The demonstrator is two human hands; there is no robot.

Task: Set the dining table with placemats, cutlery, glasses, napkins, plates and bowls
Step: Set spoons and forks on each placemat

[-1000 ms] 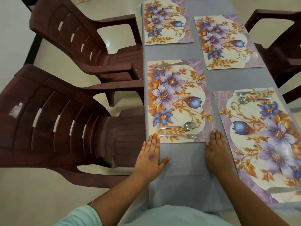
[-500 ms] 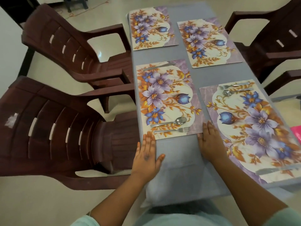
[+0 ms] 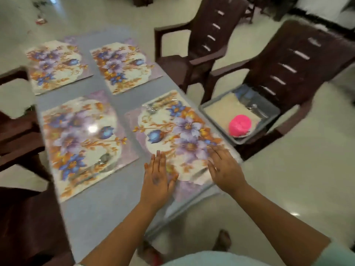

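Several floral placemats lie on the grey table (image 3: pixel 99 204). The near-left placemat (image 3: pixel 80 143) carries a spoon and fork (image 3: pixel 101 162) at its near end. On the near-right placemat (image 3: pixel 178 135) a fork and spoon (image 3: pixel 153 107) lie at the far end, blurred. My left hand (image 3: pixel 157 177) hovers flat over that mat's near-left corner with straight fingers. My right hand (image 3: pixel 224 167) is spread open over its near-right edge. Both hands hold nothing. The two far placemats (image 3: pixel 57 66) (image 3: pixel 123 64) are bare.
A grey tray (image 3: pixel 240 112) sits on the seat of a brown plastic chair (image 3: pixel 292 70) right of the table, holding a pink item (image 3: pixel 240 125), a pale cloth and some cutlery. Another brown chair (image 3: pixel 203 41) stands beyond it. Chairs also line the left side. My foot (image 3: pixel 222 240) shows below the table.
The view has swung to the right. Both hands left the table strip by the near-left placemat and now hover over the near-right placemat. The tray on the right chair came into view.
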